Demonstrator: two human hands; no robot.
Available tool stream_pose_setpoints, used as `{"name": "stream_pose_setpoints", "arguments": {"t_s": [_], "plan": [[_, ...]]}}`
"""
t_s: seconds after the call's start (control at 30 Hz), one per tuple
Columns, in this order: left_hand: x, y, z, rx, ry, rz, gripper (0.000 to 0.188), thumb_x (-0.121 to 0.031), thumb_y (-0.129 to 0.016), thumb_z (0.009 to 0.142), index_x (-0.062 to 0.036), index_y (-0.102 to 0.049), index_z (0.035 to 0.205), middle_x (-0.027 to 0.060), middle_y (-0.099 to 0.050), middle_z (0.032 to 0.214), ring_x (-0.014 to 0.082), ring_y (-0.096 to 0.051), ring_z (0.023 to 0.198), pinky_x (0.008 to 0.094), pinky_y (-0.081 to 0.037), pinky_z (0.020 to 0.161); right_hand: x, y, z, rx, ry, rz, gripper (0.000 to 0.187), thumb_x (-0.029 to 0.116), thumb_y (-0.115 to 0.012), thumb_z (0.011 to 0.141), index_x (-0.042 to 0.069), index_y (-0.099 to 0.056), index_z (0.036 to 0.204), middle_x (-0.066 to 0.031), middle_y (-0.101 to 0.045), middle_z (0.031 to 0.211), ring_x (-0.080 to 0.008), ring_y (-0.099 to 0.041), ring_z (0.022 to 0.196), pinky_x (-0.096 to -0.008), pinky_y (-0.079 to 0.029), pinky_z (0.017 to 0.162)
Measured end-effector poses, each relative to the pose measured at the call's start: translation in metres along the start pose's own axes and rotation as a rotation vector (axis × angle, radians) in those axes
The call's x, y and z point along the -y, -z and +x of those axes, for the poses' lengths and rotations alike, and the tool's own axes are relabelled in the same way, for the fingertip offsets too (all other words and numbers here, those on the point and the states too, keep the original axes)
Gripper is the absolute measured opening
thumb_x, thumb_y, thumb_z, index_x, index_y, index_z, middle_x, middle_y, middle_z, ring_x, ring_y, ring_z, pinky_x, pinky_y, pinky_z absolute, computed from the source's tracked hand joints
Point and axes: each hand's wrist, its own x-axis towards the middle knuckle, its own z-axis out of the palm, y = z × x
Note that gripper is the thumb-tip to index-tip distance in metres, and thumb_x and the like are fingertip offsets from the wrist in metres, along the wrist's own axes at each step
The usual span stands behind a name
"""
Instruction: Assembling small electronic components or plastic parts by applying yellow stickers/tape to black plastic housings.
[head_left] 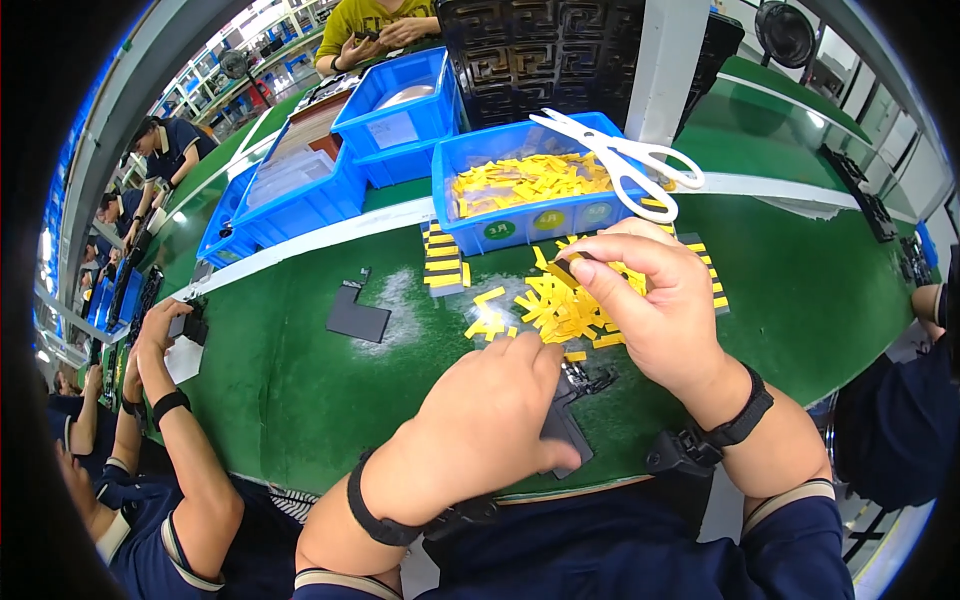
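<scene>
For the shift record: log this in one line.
left hand: at dark part | right hand: pinching small dark piece | yellow strips near blue bin

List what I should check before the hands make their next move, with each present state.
1. Strip pinched in the right hand: ok.
2. Left hand at the nearer dark part: ok.
3. Left hand pressing that part down: cannot tell.
4. Scissors clear of the right hand: cannot tell; one handle loop appears very near.
5. Loose yellow strips neatly gathered: not ok, strewn on the green table.
6. Second dark part apart from the strips: ok.
</scene>
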Motion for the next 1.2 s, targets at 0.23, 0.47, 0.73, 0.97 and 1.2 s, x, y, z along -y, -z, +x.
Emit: {"name": "stream_pose_setpoints", "arguments": {"t_s": [0.23, 0.47, 0.73, 0.97, 1.2], "plan": [[0.016, -0.007, 0.016, -0.322, 0.186, -0.98, 0.017, -0.007, -0.061, 0.085, -0.0004, -0.052, 0.098, 0.0073, -0.064, 0.079, 0.0093, -0.061, 0.076, 0.0247, -0.048, 0.065, 0.001, -0.003, -0.004, -0.048, -0.091, 0.155, 0.01, 0.003, -0.068, 0.073, 0.001, -0.068, 0.083, -0.0084, -0.064, 0.079, -0.0172, -0.061, 0.072, -0.0272, -0.048, 0.066], [0.016, -0.005, 0.017, -0.263, 0.235, -1.205, 0.022, -0.001, -0.055, 0.087, -0.0013, -0.046, 0.107, 0.008, -0.064, 0.089, 0.0112, -0.061, 0.083, 0.0226, -0.048, 0.073, 0.006, 0.0, -0.005, -0.044, -0.018, -0.012, 0.011, 0.002, -0.07, 0.069, 0.002, -0.068, 0.08, -0.0075, -0.064, 0.078, -0.0193, -0.06, 0.077, -0.03, -0.047, 0.072], [0.017, -0.009, 0.019, -0.316, 0.194, -1.191, 0.016, -0.008, -0.059, 0.087, 0.0003, -0.052, 0.099, 0.0073, -0.068, 0.082, 0.0084, -0.062, 0.077, 0.0226, -0.047, 0.068, 0.003, -0.001, -0.001, -0.065, 0.14, -0.058, 0.009, 0.0, -0.068, 0.067, 0.002, -0.066, 0.076, -0.0082, -0.062, 0.073, -0.0219, -0.059, 0.069, -0.0316, -0.047, 0.064], [0.01, -0.007, 0.016, -0.329, 0.184, -1.025, 0.02, -0.002, -0.058, 0.087, 0.0, -0.052, 0.106, 0.0028, -0.064, 0.09, 0.0034, -0.054, 0.08, 0.0175, -0.043, 0.069, 0.001, -0.001, -0.002, -0.04, 0.237, -0.246, 0.014, 0.005, -0.069, 0.065, 0.002, -0.063, 0.077, -0.0085, -0.058, 0.081, -0.0266, -0.055, 0.081, -0.0352, -0.045, 0.073], [0.015, -0.012, 0.018, -0.508, 0.18, -1.084, 0.019, -0.004, -0.058, 0.085, 0.0026, -0.053, 0.102, 0.0118, -0.067, 0.085, 0.0117, -0.063, 0.076, 0.0243, -0.048, 0.065, 0.006, 0.006, 0.002, 0.061, 0.272, -0.384, 0.017, 0.003, -0.071, 0.064, 0.003, -0.062, 0.078, -0.0088, -0.059, 0.095, -0.027, -0.057, 0.096, -0.0401, -0.042, 0.086]]}}
